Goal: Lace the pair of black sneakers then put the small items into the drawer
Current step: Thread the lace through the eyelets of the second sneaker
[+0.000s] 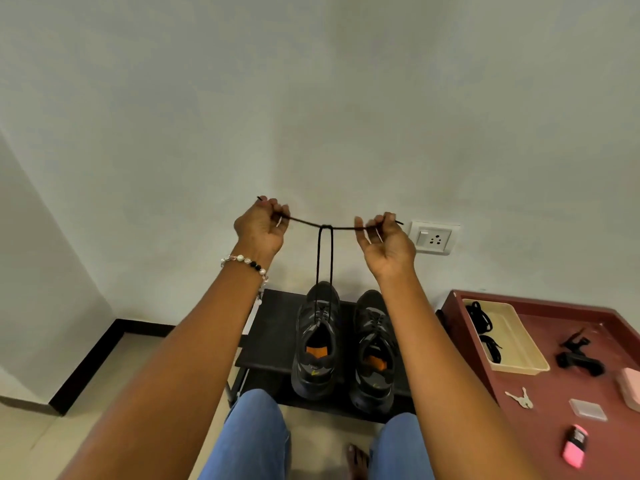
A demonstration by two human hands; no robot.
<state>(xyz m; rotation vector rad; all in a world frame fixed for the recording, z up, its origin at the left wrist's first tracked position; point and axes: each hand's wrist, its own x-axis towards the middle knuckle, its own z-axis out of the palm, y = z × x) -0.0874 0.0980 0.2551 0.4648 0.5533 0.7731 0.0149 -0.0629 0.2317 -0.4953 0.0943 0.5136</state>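
Head view: both hands (260, 226) (385, 243) pinch lace (325, 227) ends.

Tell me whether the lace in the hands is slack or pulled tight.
Pulled tight. The lace runs straight up from the left sneaker and nearly straight between the left hand and right hand.

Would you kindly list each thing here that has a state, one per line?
Left hand: closed on one end of the shoelace.
Right hand: closed on the other end.
Shoelace: pulled up taut, crossed at top.
Left sneaker: upright on the shoe rack, lace threaded.
Right sneaker: upright beside it.
Tray: open, black laces inside.
Keys: lying loose on the red table.
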